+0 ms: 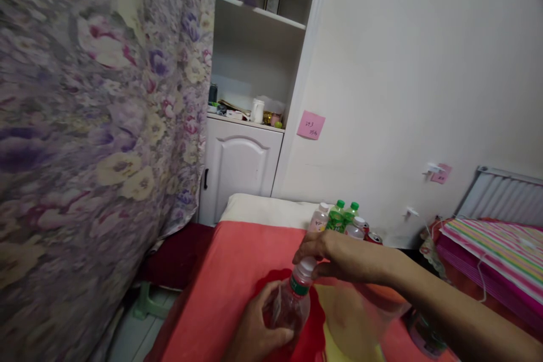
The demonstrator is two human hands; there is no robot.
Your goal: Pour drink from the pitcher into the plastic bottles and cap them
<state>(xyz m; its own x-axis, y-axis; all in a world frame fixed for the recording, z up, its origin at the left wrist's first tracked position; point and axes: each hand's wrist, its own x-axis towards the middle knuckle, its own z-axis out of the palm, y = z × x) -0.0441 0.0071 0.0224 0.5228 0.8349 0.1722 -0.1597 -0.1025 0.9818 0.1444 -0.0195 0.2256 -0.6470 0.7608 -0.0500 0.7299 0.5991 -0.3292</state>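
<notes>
My left hand (254, 328) is wrapped around the body of a clear plastic bottle (292, 305) with a green neck band, tilted over the red cloth (229, 277). My right hand (335, 251) reaches in from the right, and its fingers pinch the bottle's white cap (306, 266). A clear plastic bag (356, 317) lies under my right forearm, partly hidden by it.
Several bottles (339, 218), two with green caps, and a red can (374, 237) stand at the far end of the cloth by the wall. A flowered curtain (93, 124) fills the left. A white cabinet (241, 164) stands behind. Striped bedding (496, 249) lies right.
</notes>
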